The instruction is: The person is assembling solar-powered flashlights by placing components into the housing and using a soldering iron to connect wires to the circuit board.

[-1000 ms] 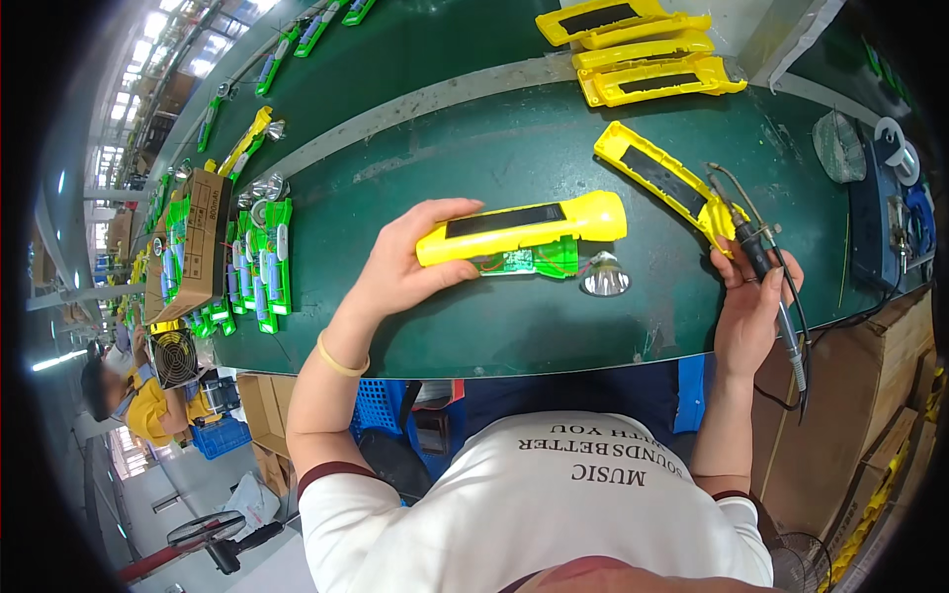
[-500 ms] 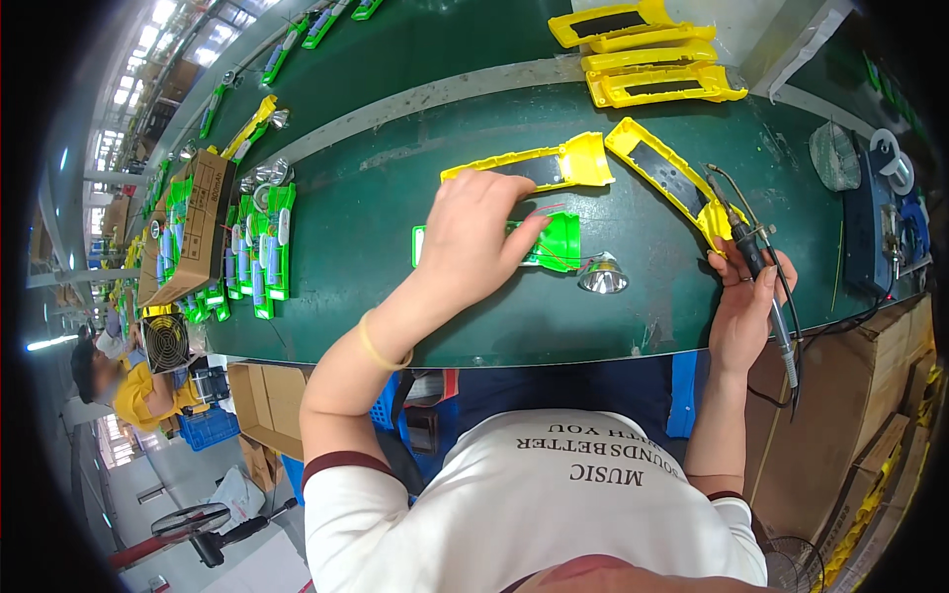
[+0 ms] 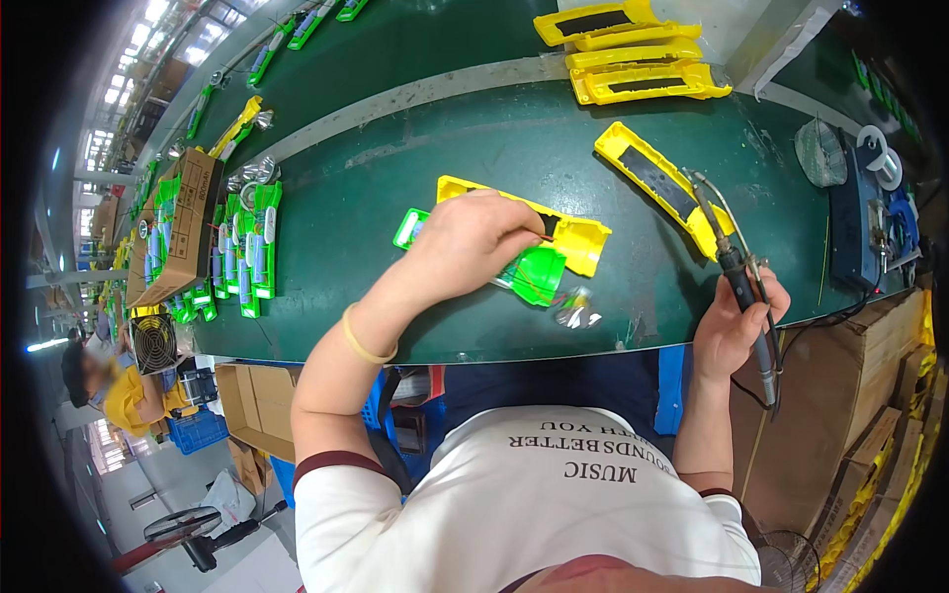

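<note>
Factory hall, long green table (image 3: 474,128) bending away to the far left. Left hand (image 3: 473,240) pressed down over an open yellow housing (image 3: 563,237) at table centre, fingers pinching something small inside; green inner part (image 3: 534,272) and a silvery reflector (image 3: 575,311) lying just near of it. Right hand (image 3: 736,326) clenched round a soldering iron (image 3: 727,252), tip up, apart from the housing. Judged mid-assembly: housing open, not yet closed. Second yellow shell (image 3: 657,183) waiting to the right; three more shells (image 3: 633,54) stacked far right. Cardboard box (image 3: 183,227) at left, contents hard to tell, green-and-blue parts (image 3: 242,252) ranged beside it.
</note>
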